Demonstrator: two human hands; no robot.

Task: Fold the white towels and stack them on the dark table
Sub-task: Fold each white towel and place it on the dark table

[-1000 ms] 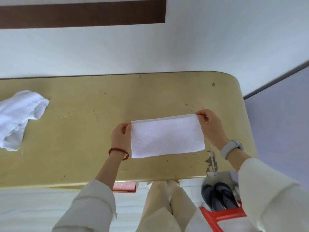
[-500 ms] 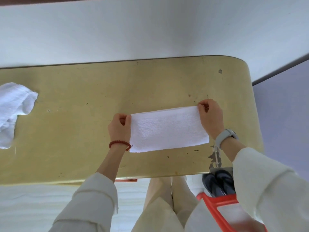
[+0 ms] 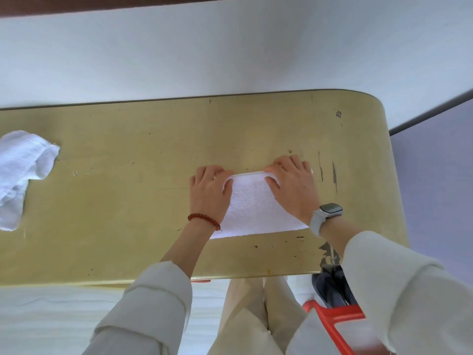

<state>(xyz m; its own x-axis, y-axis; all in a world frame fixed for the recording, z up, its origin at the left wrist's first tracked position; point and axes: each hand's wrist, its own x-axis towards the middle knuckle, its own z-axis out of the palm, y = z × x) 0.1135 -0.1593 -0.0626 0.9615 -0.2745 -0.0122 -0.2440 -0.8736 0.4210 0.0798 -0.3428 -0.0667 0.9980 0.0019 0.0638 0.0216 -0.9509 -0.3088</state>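
- Both hands have come in from the towel's short ends, and the strip now lies halved.
- Left hand (image 3: 210, 193) and right hand (image 3: 291, 188) press flat on the folded towel (image 3: 253, 208), fingers curling over its far edge; no closed grip, as far as I can tell.
- It sits right of centre on the bench (image 3: 128, 201), nearer the front edge.
- Soft, light, limp: take it by the corners.
- Crumpled towel (image 3: 20, 170) waits at the left edge.

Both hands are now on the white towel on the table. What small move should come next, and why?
Probably slide both palms outward to press the fold flat. The folded towel lies on the table with the left hand and right hand resting on its far corners, so the fold looks laid but not smoothed. A crumpled towel waits at the table's left end.
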